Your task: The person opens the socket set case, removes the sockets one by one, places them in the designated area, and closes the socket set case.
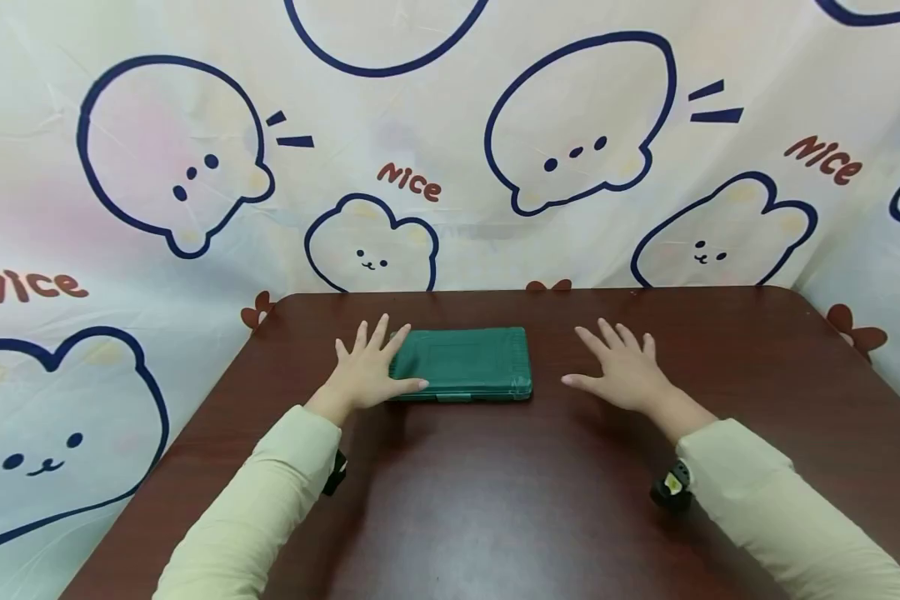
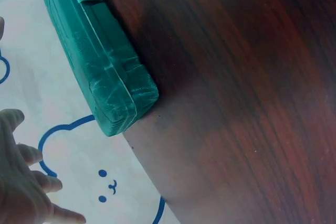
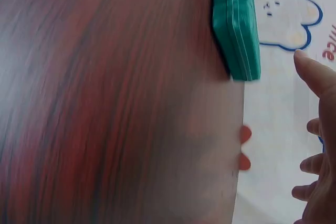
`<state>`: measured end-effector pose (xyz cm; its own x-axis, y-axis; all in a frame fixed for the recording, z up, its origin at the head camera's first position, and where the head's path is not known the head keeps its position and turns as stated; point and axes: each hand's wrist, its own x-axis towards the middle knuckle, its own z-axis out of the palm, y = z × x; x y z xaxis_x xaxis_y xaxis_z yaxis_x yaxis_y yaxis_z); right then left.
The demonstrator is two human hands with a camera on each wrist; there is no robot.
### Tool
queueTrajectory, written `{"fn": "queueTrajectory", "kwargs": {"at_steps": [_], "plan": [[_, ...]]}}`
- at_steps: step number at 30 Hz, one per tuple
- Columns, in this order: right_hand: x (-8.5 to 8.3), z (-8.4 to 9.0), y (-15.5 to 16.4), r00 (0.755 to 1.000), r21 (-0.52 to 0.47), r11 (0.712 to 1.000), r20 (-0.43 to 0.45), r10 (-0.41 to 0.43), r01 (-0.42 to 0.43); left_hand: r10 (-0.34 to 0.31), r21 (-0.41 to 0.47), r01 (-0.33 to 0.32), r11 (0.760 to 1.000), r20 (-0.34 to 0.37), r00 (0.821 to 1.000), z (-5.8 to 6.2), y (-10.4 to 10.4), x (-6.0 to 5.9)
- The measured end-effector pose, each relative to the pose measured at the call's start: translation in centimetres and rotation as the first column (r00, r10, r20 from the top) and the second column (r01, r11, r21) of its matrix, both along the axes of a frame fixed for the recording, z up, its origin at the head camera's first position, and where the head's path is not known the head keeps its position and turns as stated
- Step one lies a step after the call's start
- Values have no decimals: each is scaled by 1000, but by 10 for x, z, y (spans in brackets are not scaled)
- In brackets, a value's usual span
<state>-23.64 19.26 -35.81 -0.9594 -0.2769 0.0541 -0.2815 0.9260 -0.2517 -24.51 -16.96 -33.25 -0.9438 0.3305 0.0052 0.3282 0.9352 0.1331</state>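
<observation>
We see a flat, rectangular green case (image 1: pixel 461 363) lying closed on the dark reddish-brown bench (image 1: pixel 495 500), toward its far edge; its lid has a raised border frame, its corners are rounded, its surface has a slight sheen, and a small latch tab sits at the middle of its near side. Our left hand (image 1: pixel 367 371) lies with fingers spread and straight, its thumb and fingertips touching the case's left end without gripping it. Our right hand (image 1: pixel 622 367) lies flat and spread on the bench, apart from the case's right end, holding nothing.
</observation>
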Motion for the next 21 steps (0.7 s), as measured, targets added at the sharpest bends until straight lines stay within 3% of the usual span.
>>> {"fn": "queueTrajectory", "kwargs": {"at_steps": [6, 13, 21], "plan": [[-5, -8, -28, 997, -71, 995, 10, 71, -70, -3, 49, 0, 999, 61, 998, -4, -1, -6], [-6, -22, -51, 988, -137, 981, 53, 144, -135, -36, 53, 31, 998, 110, 993, -17, -3, -15], [-12, -38, -68, 980, -135, 974, 64, 191, -181, -47, 117, 23, 993, 203, 978, -35, -8, -21]]}}
